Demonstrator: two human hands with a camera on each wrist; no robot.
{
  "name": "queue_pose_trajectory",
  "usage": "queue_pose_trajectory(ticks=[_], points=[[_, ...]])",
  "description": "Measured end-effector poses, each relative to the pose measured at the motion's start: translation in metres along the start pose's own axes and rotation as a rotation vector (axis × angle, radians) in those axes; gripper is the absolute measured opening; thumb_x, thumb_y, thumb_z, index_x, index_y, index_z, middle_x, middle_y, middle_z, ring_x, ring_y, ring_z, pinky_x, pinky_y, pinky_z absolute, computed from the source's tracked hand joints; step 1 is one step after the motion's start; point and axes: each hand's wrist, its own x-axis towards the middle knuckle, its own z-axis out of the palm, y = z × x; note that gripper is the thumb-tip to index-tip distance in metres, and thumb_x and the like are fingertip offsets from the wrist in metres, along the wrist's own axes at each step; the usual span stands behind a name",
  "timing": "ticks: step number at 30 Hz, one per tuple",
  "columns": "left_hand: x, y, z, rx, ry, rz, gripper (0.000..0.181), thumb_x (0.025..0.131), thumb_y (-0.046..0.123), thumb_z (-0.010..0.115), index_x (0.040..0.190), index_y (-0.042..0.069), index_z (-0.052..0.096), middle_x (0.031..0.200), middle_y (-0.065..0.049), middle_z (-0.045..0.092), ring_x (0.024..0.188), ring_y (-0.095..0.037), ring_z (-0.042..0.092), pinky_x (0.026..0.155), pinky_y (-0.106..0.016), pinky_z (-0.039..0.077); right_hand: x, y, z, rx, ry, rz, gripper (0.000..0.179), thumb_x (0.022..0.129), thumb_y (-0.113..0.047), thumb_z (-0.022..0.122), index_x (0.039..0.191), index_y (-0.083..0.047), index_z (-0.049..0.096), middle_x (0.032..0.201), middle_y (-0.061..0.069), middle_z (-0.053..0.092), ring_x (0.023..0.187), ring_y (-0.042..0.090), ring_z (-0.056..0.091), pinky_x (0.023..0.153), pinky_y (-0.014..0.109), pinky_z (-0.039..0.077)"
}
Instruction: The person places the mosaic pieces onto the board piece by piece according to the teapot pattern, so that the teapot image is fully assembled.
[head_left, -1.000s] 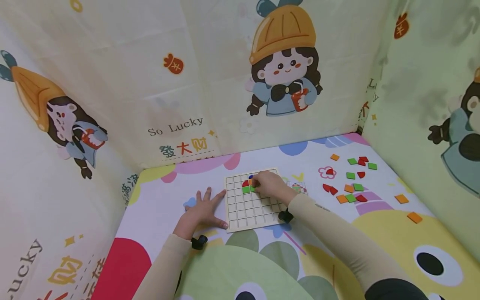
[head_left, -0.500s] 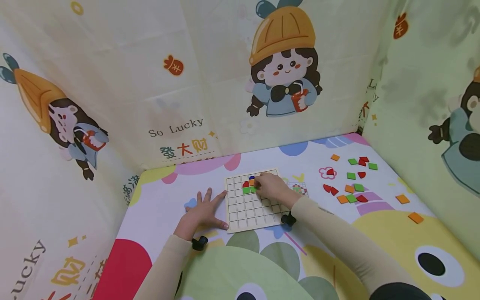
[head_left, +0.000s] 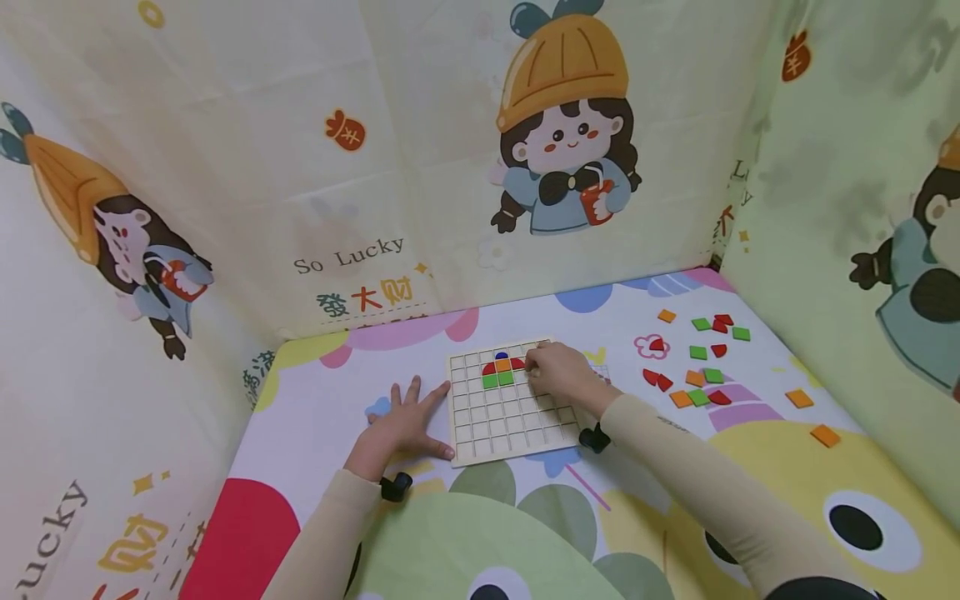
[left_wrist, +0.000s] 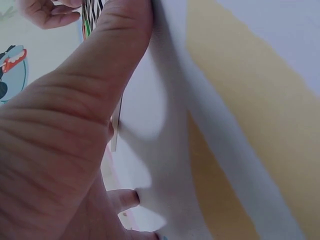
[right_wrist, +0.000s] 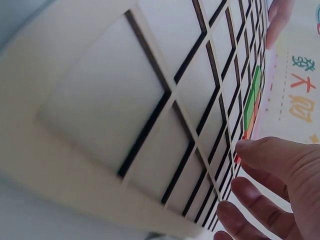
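A pale wooden grid board [head_left: 487,433] lies on the table. Set in its upper cells are two green square tiles [head_left: 490,381], an orange square [head_left: 502,365], a red quarter-round tile [head_left: 517,364] to its right, another red one [head_left: 489,368] to its left and a blue piece [head_left: 502,356] above. My right hand [head_left: 566,377] is over the board's right side, fingertips just beside the right-hand red tile; in the right wrist view the thumb [right_wrist: 265,155] and fingers stand apart, gripping nothing visible. With fingers spread, my left hand [head_left: 405,427] rests on the table, touching the board's left edge.
Loose green [head_left: 701,324], red [head_left: 718,351] and orange tiles [head_left: 799,398] are scattered on the right of the table. A small patterned card [head_left: 602,372] lies partly hidden behind my right wrist. Printed cloth walls [head_left: 435,208] enclose the table at the back and sides.
My right hand has shifted a little to the right, uncovering the red tile beside the orange one and more of the blue piece. My left hand stays in place.
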Motion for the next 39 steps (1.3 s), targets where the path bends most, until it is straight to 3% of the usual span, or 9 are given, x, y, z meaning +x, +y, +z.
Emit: queue_pose_trajectory(ticks=[17, 28, 34, 39], points=[[-0.001, 0.0, -0.001, -0.004, -0.004, 0.011, 0.121, 0.065, 0.067, 0.088, 0.164, 0.041, 0.023, 0.173, -0.022, 0.0, 0.153, -0.061, -0.005, 0.093, -0.096, 0.013, -0.021, 0.027, -0.013, -0.035, -0.019, 0.084, 0.012, 0.092, -0.018, 0.073, 0.103, -0.013, 0.073, 0.097, 0.003, 0.068, 0.08, 0.019, 0.057, 0.076, 0.038, 0.053], [0.001, -0.005, 0.0, -0.006, -0.004, 0.009, 0.122, 0.064, 0.069, 0.087, 0.164, 0.043, 0.022, 0.173, -0.021, 0.0, 0.153, -0.061, -0.005, 0.092, -0.096, 0.013, -0.038, 0.046, -0.027, -0.038, -0.001, 0.08, 0.012, 0.089, -0.017, 0.073, 0.099, -0.012, 0.074, 0.093, 0.004, 0.068, 0.077, 0.02, 0.058, 0.07, 0.037, 0.052], [0.0, -0.004, 0.0, -0.01, 0.003, 0.013, 0.122, 0.064, 0.069, 0.088, 0.164, 0.043, 0.023, 0.173, -0.021, 0.001, 0.153, -0.061, -0.004, 0.092, -0.096, 0.013, -0.056, 0.059, -0.037, -0.028, 0.011, 0.066, 0.014, 0.089, -0.023, 0.078, 0.096, -0.012, 0.074, 0.09, 0.004, 0.066, 0.073, 0.019, 0.055, 0.064, 0.034, 0.045], [-0.002, -0.003, -0.002, -0.012, 0.007, 0.02, 0.121, 0.065, 0.068, 0.088, 0.164, 0.043, 0.023, 0.173, -0.022, 0.001, 0.153, -0.061, -0.004, 0.093, -0.096, 0.012, -0.072, 0.069, -0.043, -0.035, -0.015, 0.104, 0.016, 0.089, -0.023, 0.078, 0.1, -0.012, 0.075, 0.095, 0.005, 0.069, 0.076, 0.02, 0.056, 0.065, 0.034, 0.048]])
